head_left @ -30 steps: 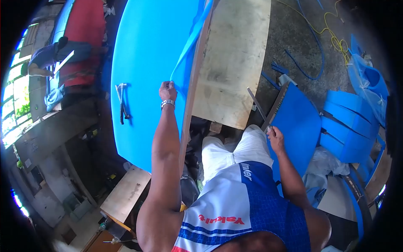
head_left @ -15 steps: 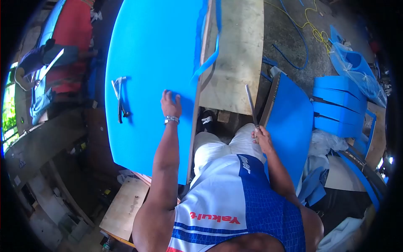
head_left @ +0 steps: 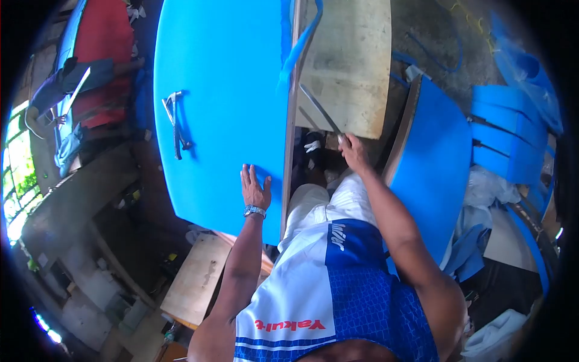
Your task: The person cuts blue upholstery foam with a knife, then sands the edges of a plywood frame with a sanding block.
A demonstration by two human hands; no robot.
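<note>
A large blue sheet (head_left: 223, 90) lies on a wooden board whose edge (head_left: 291, 139) runs down the middle. My left hand (head_left: 255, 188) rests flat on the sheet near its right edge, fingers apart, holding nothing. My right hand (head_left: 351, 151) is closed around a long thin blade (head_left: 319, 108) that points up and left toward the board's edge. A cut blue strip (head_left: 300, 45) hangs over that edge at the top. A metal hand tool (head_left: 176, 123) lies on the sheet to the left.
A bare plywood panel (head_left: 350, 60) lies beyond the edge. A blue-covered panel (head_left: 431, 163) leans at my right, with stacked blue pieces (head_left: 509, 145) behind it. Another person (head_left: 66, 84) bends over a red sheet at far left. A wooden plank (head_left: 193, 280) lies below.
My left hand slid down the sheet toward me and flattened. My right hand lifted from beside my leg and swung the blade up and left toward the board's edge.
</note>
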